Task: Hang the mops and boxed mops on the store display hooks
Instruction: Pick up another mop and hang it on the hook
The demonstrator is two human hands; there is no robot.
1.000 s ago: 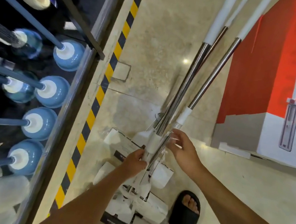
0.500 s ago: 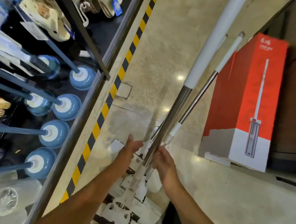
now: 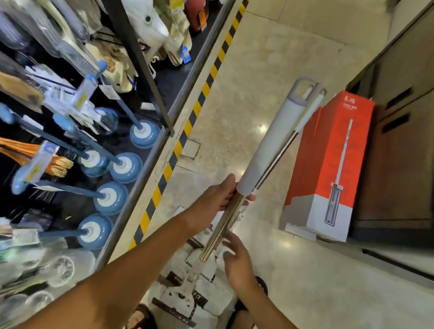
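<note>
Two mop handles cross the middle of the frame. Our left hand (image 3: 218, 194) is wrapped around the nearer mop (image 3: 262, 155) where the white grip meets the steel tube. Our right hand (image 3: 237, 263) hangs just beside the lower tube, fingers spread, holding nothing. The mop head (image 3: 183, 292) sits low, over the bagged mop heads (image 3: 194, 317) on the floor between our sandals.

The single-handed grip is the main risk, as we judge it: the long handle could swing and the grey hanging loop (image 3: 305, 92) could miss its hook. The second mop (image 3: 294, 135) lies close behind the first; we cannot tell whether they touch, and lifting could drag it over. The red mop box (image 3: 328, 165) stands near, at right of the frame, and a swinging handle could topple it. At left, the blue plungers (image 3: 115, 199) crowd the shelf.
</note>
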